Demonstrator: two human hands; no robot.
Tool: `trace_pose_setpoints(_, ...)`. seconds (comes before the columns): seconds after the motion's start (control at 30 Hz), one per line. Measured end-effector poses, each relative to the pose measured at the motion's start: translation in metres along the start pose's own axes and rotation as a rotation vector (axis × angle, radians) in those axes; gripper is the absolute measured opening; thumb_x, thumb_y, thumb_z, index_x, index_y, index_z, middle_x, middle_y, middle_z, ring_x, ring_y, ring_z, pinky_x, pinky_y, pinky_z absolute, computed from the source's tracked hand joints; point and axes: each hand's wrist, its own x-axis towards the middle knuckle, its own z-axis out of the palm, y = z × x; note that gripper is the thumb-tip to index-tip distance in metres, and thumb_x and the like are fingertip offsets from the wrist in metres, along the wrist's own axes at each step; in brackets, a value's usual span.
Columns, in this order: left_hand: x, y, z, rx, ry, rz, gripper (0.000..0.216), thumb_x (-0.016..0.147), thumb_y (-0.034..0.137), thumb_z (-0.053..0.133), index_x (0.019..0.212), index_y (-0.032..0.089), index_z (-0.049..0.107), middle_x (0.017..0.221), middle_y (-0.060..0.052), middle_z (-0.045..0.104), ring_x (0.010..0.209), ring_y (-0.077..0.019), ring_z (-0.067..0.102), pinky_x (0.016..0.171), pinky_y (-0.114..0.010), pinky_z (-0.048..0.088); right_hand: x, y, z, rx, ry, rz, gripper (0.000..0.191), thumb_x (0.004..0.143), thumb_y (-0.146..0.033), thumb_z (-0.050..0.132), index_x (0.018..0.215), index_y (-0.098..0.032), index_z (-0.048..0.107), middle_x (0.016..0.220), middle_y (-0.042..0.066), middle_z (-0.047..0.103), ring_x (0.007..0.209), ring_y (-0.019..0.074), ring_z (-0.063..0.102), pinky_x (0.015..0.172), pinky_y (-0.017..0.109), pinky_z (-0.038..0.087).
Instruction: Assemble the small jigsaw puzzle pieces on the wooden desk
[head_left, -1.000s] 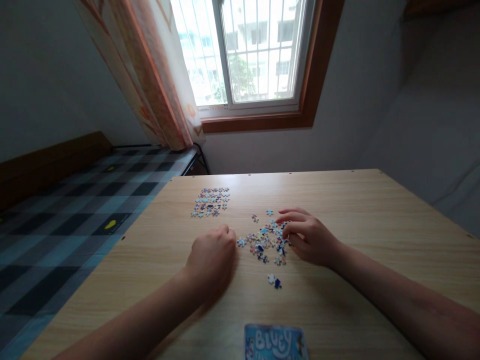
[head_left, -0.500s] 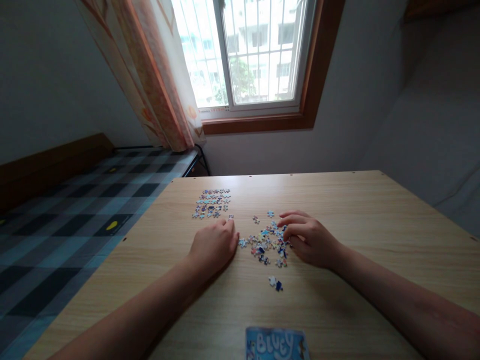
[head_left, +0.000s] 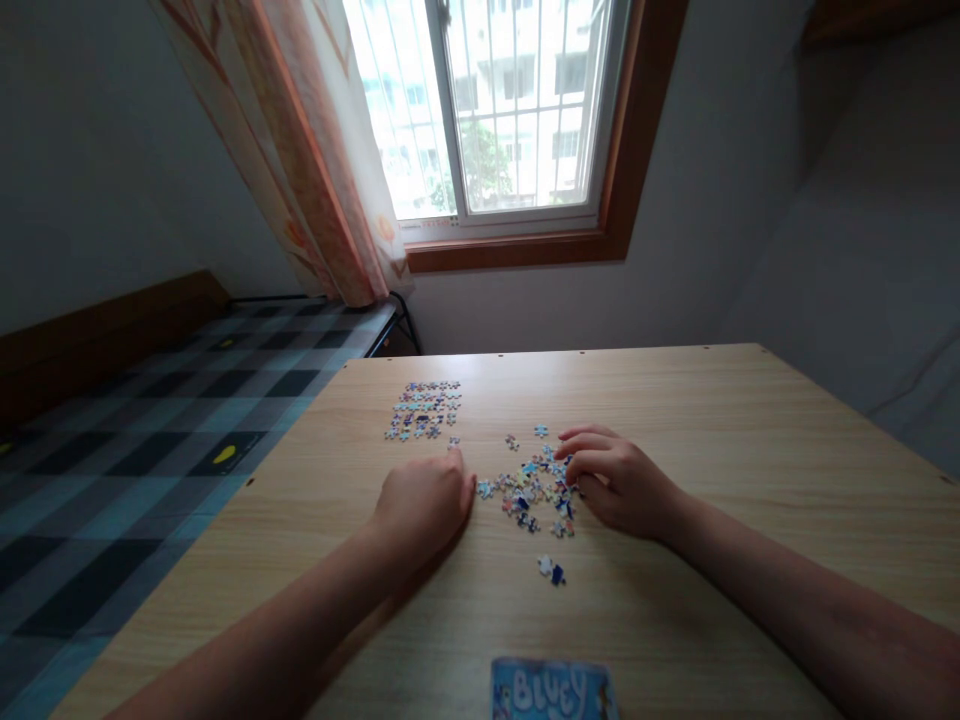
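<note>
My left hand is curled, its index fingertip against a single jigsaw puzzle piece lying flat on the table. Just beyond that piece are neat rows of puzzle pieces. To the right of the hand spreads a loose pile of mixed puzzle pieces, blue, white and multicoloured. My right hand rests at the pile's right edge, fingers bent and apart, fingertips over or touching the outer pieces; nothing shows held in it. The thumb side is partly hidden.
Two pieces lie apart, nearer me. A light blue piece and a multicoloured one lie behind the pile. A blue Bluey box sits at the near side of the wooden table. A checked bed stands left.
My left hand has slid slightly left and toward me, and the single piece at its fingertip has shifted the same way. My right hand is almost still.
</note>
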Motion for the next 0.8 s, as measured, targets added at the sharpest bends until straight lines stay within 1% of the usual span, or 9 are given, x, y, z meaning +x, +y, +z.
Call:
trace_pose_setpoints(0.17, 0.0034, -0.002, 0.0019, 0.008, 0.01, -0.012, 0.038, 0.099, 0.037, 0.036, 0.11, 0.013, 0.064, 0.087, -0.017, 0.075, 0.077, -0.0277, 0.072, 0.064, -0.034, 0.051, 0.0001, 0.0, -0.0004, 0.002, -0.002, -0.003, 0.026, 0.08, -0.002, 0.055, 0.076, -0.023, 0.069, 0.098, 0.005, 0.075, 0.109, 0.0242, 0.066, 0.094, 0.046, 0.056)
trace_pose_setpoints(0.27, 0.006, -0.0026, 0.0026, 0.012, 0.01, -0.026, 0.041, 0.1, 0.037, 0.036, 0.119, 0.012, 0.062, 0.09, -0.018, 0.076, 0.079, -0.0282, 0.073, 0.065, -0.034, 0.051, 0.0003, 0.0, -0.0004, -0.004, -0.001, -0.005, 0.026, 0.08, -0.001, 0.055, 0.076, -0.023, 0.069, 0.097, 0.005, 0.075, 0.108, 0.0239, 0.066, 0.094, 0.046, 0.056)
trace_pose_setpoints(0.4, 0.0081, -0.0023, 0.004, 0.002, 0.004, -0.033, 0.047, 0.1, 0.037, 0.036, 0.132, 0.009, 0.057, 0.094, -0.02, 0.076, 0.082, -0.0311, 0.073, 0.066, -0.037, 0.052, 0.0005, 0.0002, -0.0003, -0.007, -0.003, -0.009, 0.026, 0.08, -0.001, 0.055, 0.076, -0.023, 0.069, 0.097, 0.004, 0.075, 0.107, 0.0235, 0.067, 0.094, 0.045, 0.056)
trace_pose_setpoints(0.5, 0.0086, -0.002, 0.005, 0.001, 0.005, -0.033, 0.049, 0.101, 0.037, 0.035, 0.132, 0.008, 0.057, 0.094, -0.02, 0.076, 0.083, -0.0324, 0.073, 0.066, -0.039, 0.052, 0.0006, 0.0002, -0.0003, -0.007, -0.004, -0.008, 0.026, 0.08, -0.002, 0.055, 0.076, -0.023, 0.069, 0.098, 0.004, 0.075, 0.107, 0.0238, 0.066, 0.093, 0.045, 0.056)
trace_pose_setpoints(0.6, 0.008, -0.0021, 0.0052, 0.003, 0.008, -0.039, 0.048, 0.1, 0.037, 0.035, 0.131, 0.009, 0.059, 0.094, -0.019, 0.076, 0.082, -0.0308, 0.073, 0.066, -0.036, 0.051, 0.0004, 0.0002, -0.0003, -0.006, -0.004, -0.009, 0.026, 0.079, -0.001, 0.055, 0.076, -0.023, 0.068, 0.096, 0.004, 0.075, 0.107, 0.0238, 0.066, 0.094, 0.045, 0.056)
trace_pose_setpoints(0.67, 0.0068, -0.0021, 0.0052, 0.004, 0.032, -0.036, 0.049, 0.1, 0.038, 0.038, 0.136, 0.009, 0.056, 0.094, -0.018, 0.076, 0.08, -0.029, 0.073, 0.065, -0.035, 0.051, 0.0002, 0.0, -0.0002, -0.003, -0.005, -0.004, 0.026, 0.079, -0.001, 0.055, 0.076, -0.023, 0.068, 0.096, 0.004, 0.075, 0.107, 0.0235, 0.066, 0.095, 0.045, 0.055)
trace_pose_setpoints(0.73, 0.005, -0.0016, 0.0059, -0.01, 0.094, -0.006, 0.05, 0.099, 0.037, 0.041, 0.141, 0.011, 0.052, 0.095, -0.016, 0.076, 0.077, -0.0267, 0.072, 0.065, -0.033, 0.051, 0.0002, -0.0005, -0.0002, 0.005, -0.007, -0.003, 0.027, 0.078, 0.0, 0.055, 0.075, -0.023, 0.068, 0.097, 0.003, 0.074, 0.108, 0.0233, 0.066, 0.095, 0.044, 0.055)
trace_pose_setpoints(0.77, 0.0038, -0.0011, 0.0066, -0.027, 0.136, 0.039, 0.049, 0.099, 0.036, 0.043, 0.141, 0.013, 0.053, 0.095, -0.015, 0.076, 0.076, -0.0251, 0.072, 0.064, -0.033, 0.051, 0.0003, -0.0007, -0.0001, 0.01, -0.008, -0.005, 0.027, 0.077, 0.001, 0.056, 0.076, -0.023, 0.068, 0.097, 0.003, 0.074, 0.108, 0.0232, 0.065, 0.095, 0.044, 0.055)
trace_pose_setpoints(0.8, 0.0026, -0.0004, 0.0078, -0.05, 0.176, 0.114, 0.044, 0.099, 0.035, 0.044, 0.137, 0.016, 0.057, 0.094, -0.013, 0.077, 0.074, -0.0233, 0.071, 0.063, -0.032, 0.051, 0.0004, -0.0009, -0.0001, 0.015, -0.009, -0.008, 0.027, 0.077, 0.001, 0.056, 0.076, -0.023, 0.068, 0.097, 0.003, 0.074, 0.108, 0.0232, 0.065, 0.095, 0.044, 0.054)
